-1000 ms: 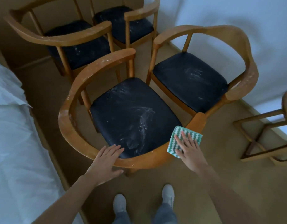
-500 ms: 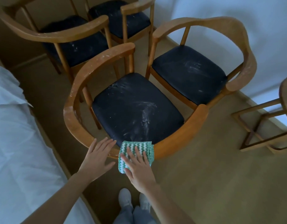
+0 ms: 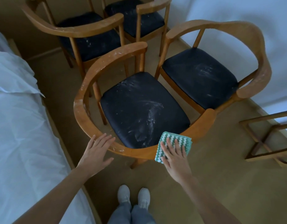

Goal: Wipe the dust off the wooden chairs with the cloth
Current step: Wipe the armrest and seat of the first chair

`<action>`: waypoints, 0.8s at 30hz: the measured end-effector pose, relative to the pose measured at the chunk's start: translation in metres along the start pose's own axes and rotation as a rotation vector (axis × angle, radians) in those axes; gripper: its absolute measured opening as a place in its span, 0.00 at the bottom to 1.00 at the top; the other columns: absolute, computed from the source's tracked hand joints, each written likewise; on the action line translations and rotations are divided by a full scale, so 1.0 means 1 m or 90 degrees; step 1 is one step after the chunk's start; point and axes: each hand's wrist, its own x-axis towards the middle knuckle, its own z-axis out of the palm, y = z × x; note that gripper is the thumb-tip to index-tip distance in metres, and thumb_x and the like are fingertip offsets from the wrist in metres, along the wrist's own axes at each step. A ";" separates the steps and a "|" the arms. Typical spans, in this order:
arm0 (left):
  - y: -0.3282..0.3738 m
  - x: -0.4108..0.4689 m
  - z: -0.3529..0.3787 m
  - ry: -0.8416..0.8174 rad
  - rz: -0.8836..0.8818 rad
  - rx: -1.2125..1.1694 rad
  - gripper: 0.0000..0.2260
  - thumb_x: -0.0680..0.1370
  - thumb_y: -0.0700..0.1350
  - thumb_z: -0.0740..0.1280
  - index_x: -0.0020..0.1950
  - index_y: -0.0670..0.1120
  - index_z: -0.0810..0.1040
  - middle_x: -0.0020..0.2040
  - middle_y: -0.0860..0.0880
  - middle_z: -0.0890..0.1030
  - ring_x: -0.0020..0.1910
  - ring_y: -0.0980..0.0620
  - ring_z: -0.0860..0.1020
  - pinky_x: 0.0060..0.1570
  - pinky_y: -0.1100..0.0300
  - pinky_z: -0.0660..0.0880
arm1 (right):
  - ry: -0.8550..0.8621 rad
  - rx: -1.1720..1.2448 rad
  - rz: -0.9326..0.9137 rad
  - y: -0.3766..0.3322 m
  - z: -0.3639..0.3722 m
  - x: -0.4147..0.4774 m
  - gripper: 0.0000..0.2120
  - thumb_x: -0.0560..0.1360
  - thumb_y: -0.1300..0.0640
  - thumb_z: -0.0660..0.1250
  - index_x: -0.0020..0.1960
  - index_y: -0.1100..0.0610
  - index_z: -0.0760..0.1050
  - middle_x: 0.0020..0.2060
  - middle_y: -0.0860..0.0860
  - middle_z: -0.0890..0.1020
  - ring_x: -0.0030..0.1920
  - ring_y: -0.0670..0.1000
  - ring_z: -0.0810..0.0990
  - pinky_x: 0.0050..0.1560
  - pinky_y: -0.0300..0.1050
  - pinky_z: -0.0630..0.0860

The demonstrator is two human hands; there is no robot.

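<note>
The nearest wooden chair (image 3: 84, 113) has a curved backrest rail and a dark, dust-streaked seat (image 3: 142, 109). My right hand (image 3: 173, 152) presses a green-and-white zigzag cloth (image 3: 180, 139) flat on the rail, right of its middle, fingers straight. My left hand (image 3: 95, 151) rests flat on the same rail further left, fingers straight. White dust specks lie on the rail's left side and front arm. A second chair (image 3: 259, 65) stands to the right, two more chairs (image 3: 84, 29) behind, all dusty.
A bed with white sheets (image 3: 18, 126) runs along the left. A wooden frame (image 3: 269, 136) stands on the floor at the right. My feet in light shoes (image 3: 133, 194) are just behind the near chair. A pale wall is behind the right chair.
My right hand slid the cloth left along the rail to its middle, then back toward the right. My left hand stayed on the rail.
</note>
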 end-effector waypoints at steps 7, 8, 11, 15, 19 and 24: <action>0.007 0.002 0.004 0.004 -0.022 -0.018 0.36 0.60 0.58 0.79 0.64 0.48 0.75 0.61 0.48 0.79 0.63 0.46 0.75 0.63 0.41 0.64 | -0.083 0.016 -0.112 -0.107 0.005 0.020 0.25 0.79 0.40 0.45 0.72 0.46 0.62 0.67 0.48 0.73 0.66 0.56 0.74 0.65 0.61 0.66; 0.008 0.002 0.005 0.006 -0.028 -0.021 0.35 0.60 0.58 0.79 0.63 0.47 0.75 0.61 0.47 0.79 0.62 0.45 0.76 0.63 0.40 0.63 | -0.086 0.034 -0.112 -0.114 0.003 0.024 0.25 0.77 0.40 0.47 0.70 0.46 0.64 0.64 0.48 0.76 0.63 0.55 0.76 0.64 0.60 0.67; 0.009 0.003 0.007 0.009 -0.034 -0.029 0.34 0.60 0.57 0.79 0.63 0.47 0.75 0.60 0.46 0.79 0.62 0.43 0.76 0.69 0.40 0.59 | -0.076 0.062 -0.138 -0.104 -0.003 0.030 0.22 0.77 0.44 0.50 0.68 0.47 0.66 0.58 0.45 0.79 0.58 0.49 0.78 0.63 0.53 0.71; 0.011 0.008 0.006 -0.022 -0.024 -0.063 0.34 0.63 0.57 0.77 0.65 0.47 0.74 0.63 0.47 0.78 0.65 0.44 0.74 0.70 0.42 0.56 | -0.061 -0.024 -0.169 -0.051 -0.007 0.029 0.21 0.79 0.44 0.49 0.69 0.48 0.65 0.60 0.44 0.77 0.62 0.48 0.77 0.65 0.53 0.67; 0.022 0.018 0.003 -0.034 0.007 -0.061 0.28 0.66 0.59 0.72 0.63 0.48 0.76 0.61 0.48 0.79 0.62 0.46 0.76 0.62 0.39 0.61 | -0.085 -0.082 -0.105 0.021 -0.017 0.032 0.25 0.82 0.43 0.38 0.74 0.49 0.59 0.68 0.49 0.72 0.70 0.53 0.68 0.67 0.58 0.61; 0.042 0.030 0.009 -0.078 -0.010 -0.097 0.31 0.66 0.59 0.75 0.65 0.47 0.75 0.62 0.47 0.78 0.63 0.46 0.75 0.64 0.42 0.62 | -0.096 -0.059 -0.034 0.090 -0.039 0.051 0.34 0.75 0.35 0.30 0.76 0.47 0.48 0.76 0.48 0.53 0.75 0.51 0.43 0.72 0.50 0.41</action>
